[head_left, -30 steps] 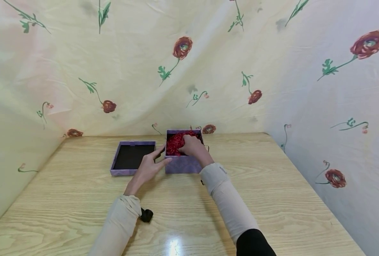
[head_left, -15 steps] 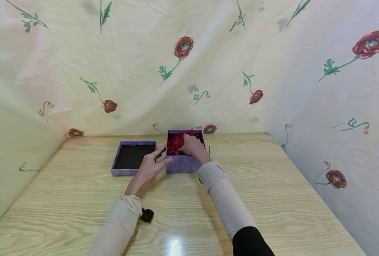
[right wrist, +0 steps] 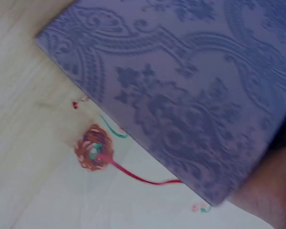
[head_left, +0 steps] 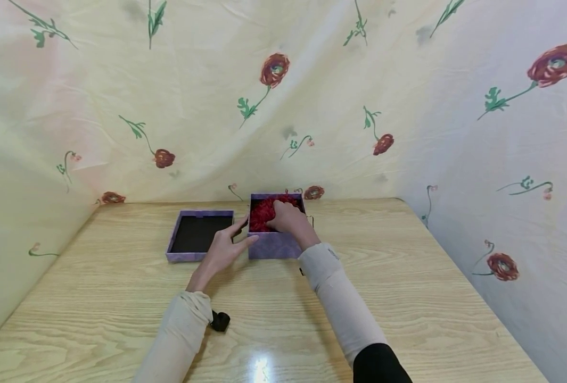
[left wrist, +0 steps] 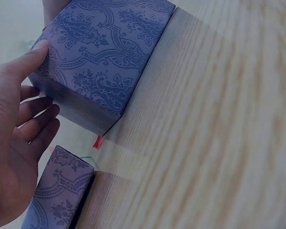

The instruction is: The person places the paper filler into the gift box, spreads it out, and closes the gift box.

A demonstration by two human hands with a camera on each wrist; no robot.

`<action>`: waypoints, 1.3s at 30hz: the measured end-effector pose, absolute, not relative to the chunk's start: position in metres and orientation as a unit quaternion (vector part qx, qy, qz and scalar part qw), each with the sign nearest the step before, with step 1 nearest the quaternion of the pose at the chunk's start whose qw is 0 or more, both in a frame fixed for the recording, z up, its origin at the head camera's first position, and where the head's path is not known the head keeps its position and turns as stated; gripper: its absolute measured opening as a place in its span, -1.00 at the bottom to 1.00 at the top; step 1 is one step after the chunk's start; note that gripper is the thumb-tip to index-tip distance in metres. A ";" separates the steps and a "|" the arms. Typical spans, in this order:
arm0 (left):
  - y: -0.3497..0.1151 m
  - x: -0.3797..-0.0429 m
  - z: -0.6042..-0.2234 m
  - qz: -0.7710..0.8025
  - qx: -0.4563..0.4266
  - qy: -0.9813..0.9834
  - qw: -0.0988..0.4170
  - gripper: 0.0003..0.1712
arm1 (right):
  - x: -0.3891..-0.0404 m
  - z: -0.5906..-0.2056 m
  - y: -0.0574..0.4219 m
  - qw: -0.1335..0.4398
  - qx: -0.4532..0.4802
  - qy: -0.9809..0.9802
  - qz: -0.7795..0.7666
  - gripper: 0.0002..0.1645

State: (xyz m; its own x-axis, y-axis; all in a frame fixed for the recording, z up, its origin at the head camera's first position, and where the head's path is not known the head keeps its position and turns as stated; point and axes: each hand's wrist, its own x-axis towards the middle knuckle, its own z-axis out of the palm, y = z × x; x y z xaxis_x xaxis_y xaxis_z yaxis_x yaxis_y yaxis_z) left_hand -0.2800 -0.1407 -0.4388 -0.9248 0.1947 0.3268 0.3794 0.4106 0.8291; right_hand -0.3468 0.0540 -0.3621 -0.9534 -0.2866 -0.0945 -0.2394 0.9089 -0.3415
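A purple patterned gift box [head_left: 272, 247] stands without its lid near the back of the table, filled with red crinkled shreds [head_left: 260, 215]. My right hand [head_left: 290, 219] reaches down into it, fingertips buried among the shreds, so I cannot tell whether they pinch anything. At the box's left front corner my left hand [head_left: 222, 251] steadies it. The left wrist view has the thumb [left wrist: 35, 53] on the patterned front, with the other fingers loosely bent by the side wall. Only the base of my right hand [right wrist: 269, 186] appears beyond the box wall in the right wrist view.
The box's lid [head_left: 183, 257] lies left of the box, its black inside facing up, close behind my left hand. A red ribbon [right wrist: 143, 180] trails from the box's side. The wooden table [head_left: 408, 298] meets floral cloth [head_left: 206, 106] at the back and sides.
My right forearm shifts very slightly, and the hand stays in the shreds. The left hand, box and lid hold their places; the view itself drifts a little.
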 end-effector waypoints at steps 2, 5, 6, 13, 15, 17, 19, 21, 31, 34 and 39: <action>-0.141 -0.280 -0.438 -0.513 -0.170 -0.837 0.088 -0.16 | -0.342 -0.358 0.055 0.073 -0.140 0.974 -0.161 -0.35; -0.140 -0.281 -0.437 -0.510 -0.168 -0.839 0.090 -0.16 | -0.334 -0.353 0.057 0.064 -0.150 0.974 -0.159 -0.27; -0.140 -0.281 -0.437 -0.509 -0.168 -0.839 0.091 -0.16 | -0.330 -0.351 0.058 0.059 -0.153 0.973 -0.161 -0.24; -0.140 -0.281 -0.435 -0.505 -0.180 -0.838 0.102 -0.20 | -0.308 -0.344 0.064 0.004 -0.146 0.970 -0.194 -0.23; -0.140 -0.281 -0.435 -0.504 -0.185 -0.837 0.102 -0.21 | -0.303 -0.344 0.065 -0.011 -0.138 0.970 -0.197 -0.22; -0.141 -0.281 -0.435 -0.505 -0.186 -0.837 0.102 -0.21 | -0.300 -0.344 0.065 -0.023 -0.135 0.971 -0.195 -0.22; -0.142 -0.281 -0.436 -0.506 -0.186 -0.836 0.101 -0.21 | -0.297 -0.345 0.064 -0.027 -0.132 0.972 -0.193 -0.23; -0.142 -0.280 -0.436 -0.506 -0.185 -0.836 0.100 -0.21 | -0.297 -0.347 0.062 -0.020 -0.131 0.972 -0.192 -0.22; -0.142 -0.279 -0.438 -0.508 -0.184 -0.836 0.098 -0.20 | -0.306 -0.356 0.057 0.016 -0.124 0.977 -0.173 -0.18; -0.141 -0.279 -0.437 -0.510 -0.181 -0.835 0.098 -0.21 | -0.309 -0.357 0.057 0.020 -0.132 0.977 -0.168 -0.16; -0.138 -0.280 -0.437 -0.510 -0.177 -0.836 0.096 -0.22 | -0.314 -0.359 0.058 0.038 -0.154 0.973 -0.167 -0.13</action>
